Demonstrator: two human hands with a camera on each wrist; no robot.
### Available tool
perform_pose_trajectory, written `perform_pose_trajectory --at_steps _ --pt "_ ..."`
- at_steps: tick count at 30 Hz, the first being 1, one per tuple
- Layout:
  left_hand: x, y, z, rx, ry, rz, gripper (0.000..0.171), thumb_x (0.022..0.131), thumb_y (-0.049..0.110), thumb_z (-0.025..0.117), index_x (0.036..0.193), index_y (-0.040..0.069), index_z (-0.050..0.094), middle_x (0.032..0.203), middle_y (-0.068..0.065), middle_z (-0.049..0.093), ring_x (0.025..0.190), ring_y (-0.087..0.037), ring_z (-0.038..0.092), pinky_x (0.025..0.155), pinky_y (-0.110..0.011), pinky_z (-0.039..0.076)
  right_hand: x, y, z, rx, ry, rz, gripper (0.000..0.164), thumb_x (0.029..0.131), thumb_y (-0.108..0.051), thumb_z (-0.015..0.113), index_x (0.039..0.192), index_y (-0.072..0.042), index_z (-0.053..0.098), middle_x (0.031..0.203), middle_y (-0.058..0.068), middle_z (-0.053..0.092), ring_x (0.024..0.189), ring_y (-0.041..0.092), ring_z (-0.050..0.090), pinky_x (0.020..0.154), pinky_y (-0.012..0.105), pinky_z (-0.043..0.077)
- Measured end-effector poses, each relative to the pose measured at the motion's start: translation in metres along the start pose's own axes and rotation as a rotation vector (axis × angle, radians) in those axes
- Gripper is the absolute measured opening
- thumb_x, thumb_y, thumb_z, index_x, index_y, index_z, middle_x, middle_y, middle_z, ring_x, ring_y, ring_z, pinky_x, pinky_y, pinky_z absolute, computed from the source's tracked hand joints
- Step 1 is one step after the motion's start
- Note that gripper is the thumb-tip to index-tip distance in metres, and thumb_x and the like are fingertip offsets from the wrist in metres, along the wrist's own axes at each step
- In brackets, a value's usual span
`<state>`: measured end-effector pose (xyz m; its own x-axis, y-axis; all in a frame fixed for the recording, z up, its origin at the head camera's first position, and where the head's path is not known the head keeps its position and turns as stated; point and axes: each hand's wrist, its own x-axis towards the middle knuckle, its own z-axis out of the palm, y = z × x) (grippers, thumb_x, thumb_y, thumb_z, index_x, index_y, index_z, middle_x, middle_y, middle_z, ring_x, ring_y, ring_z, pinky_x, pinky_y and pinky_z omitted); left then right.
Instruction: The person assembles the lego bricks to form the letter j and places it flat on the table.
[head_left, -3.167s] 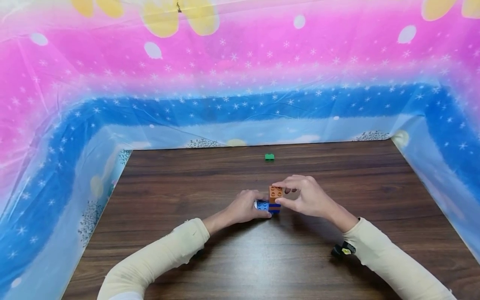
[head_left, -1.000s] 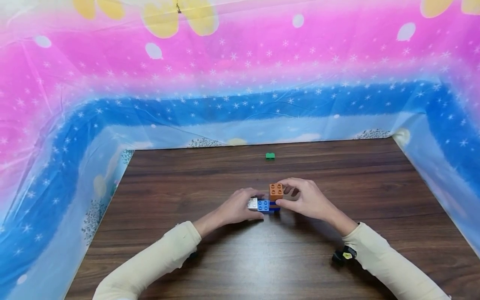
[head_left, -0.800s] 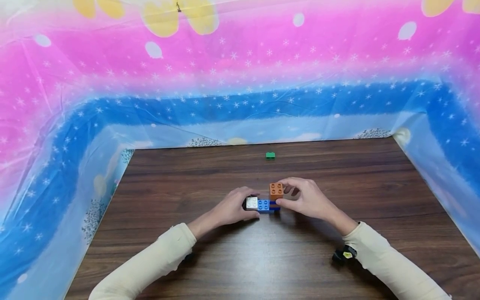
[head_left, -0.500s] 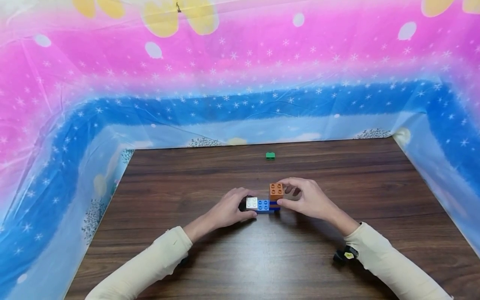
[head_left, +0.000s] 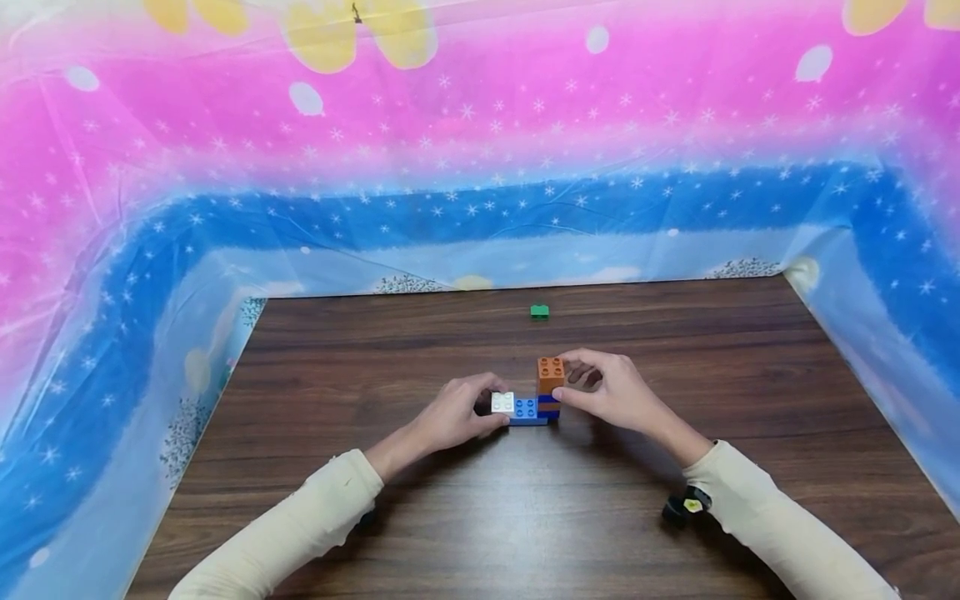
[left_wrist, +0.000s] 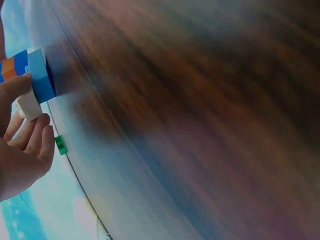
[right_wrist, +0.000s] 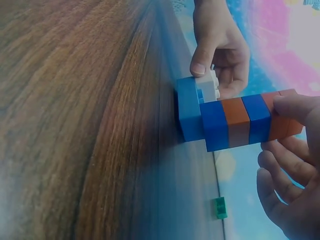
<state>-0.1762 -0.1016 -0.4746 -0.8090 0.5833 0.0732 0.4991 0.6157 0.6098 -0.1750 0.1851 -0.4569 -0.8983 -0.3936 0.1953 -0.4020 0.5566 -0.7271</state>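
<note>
In the head view my left hand (head_left: pixel 455 412) pinches a white brick (head_left: pixel 502 403) between thumb and fingers. That brick sits on the left end of a long light blue brick (head_left: pixel 526 407), whose middle studs show. My right hand (head_left: pixel 617 393) grips the orange upper part of a tall stack (head_left: pixel 551 379) by its right side. In the right wrist view the stack is banded in dark blue bricks (right_wrist: pixel 214 126) and orange bricks (right_wrist: pixel 235 120). Its bottom meets the light blue brick's right end, overhanging it; whether the two are pressed together I cannot tell.
A small green brick (head_left: pixel 539 312) lies near the far edge of the dark wooden table (head_left: pixel 360 350). Patterned pink and blue cloth (head_left: pixel 465 208) hangs round the far and side edges. A black strapped device (head_left: pixel 684 506) is at the right wrist.
My left hand has slid left along the light blue brick, uncovering its studs and the white brick. The right hand still grips the stack, which now stands slightly higher in view.
</note>
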Motion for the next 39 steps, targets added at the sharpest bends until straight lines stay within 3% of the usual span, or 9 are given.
perform_pose_trajectory --at_steps 9,16,27,39 --pt "0.006 -0.004 -0.001 -0.054 0.008 0.011 0.036 0.096 0.025 0.074 0.127 0.010 0.066 0.109 0.000 0.068 0.095 -0.010 0.066 0.082 -0.032 0.055 0.011 0.006 0.002 0.053 0.033 0.057 0.046 0.091 -0.032 0.078 0.128 -0.005 0.067 0.101 0.003 0.073 0.090 0.016 0.068 0.079 0.035 0.056" --pt "0.010 -0.006 -0.001 -0.065 0.006 -0.003 0.038 0.098 0.028 0.072 0.130 0.008 0.066 0.114 -0.002 0.069 0.098 -0.011 0.067 0.085 -0.032 0.055 0.019 0.011 0.004 0.059 0.071 0.096 0.045 0.094 -0.037 0.075 0.128 -0.008 0.067 0.100 0.002 0.074 0.088 0.016 0.068 0.078 0.038 0.056" --pt "0.017 -0.010 -0.001 -0.095 0.010 -0.022 0.035 0.099 0.027 0.070 0.128 0.007 0.066 0.106 -0.003 0.072 0.093 -0.010 0.068 0.081 -0.028 0.056 0.036 0.024 0.009 0.119 0.087 0.157 0.048 0.097 -0.040 0.070 0.132 -0.008 0.065 0.118 0.009 0.073 0.104 0.025 0.068 0.090 0.045 0.054" --pt "0.025 -0.014 -0.002 -0.158 0.023 -0.049 0.033 0.101 0.026 0.067 0.128 0.007 0.068 0.105 -0.002 0.073 0.094 -0.012 0.069 0.082 -0.028 0.056 0.048 0.031 0.014 0.164 0.089 0.270 0.056 0.098 -0.047 0.067 0.137 -0.008 0.062 0.124 0.011 0.070 0.108 0.026 0.068 0.088 0.045 0.055"
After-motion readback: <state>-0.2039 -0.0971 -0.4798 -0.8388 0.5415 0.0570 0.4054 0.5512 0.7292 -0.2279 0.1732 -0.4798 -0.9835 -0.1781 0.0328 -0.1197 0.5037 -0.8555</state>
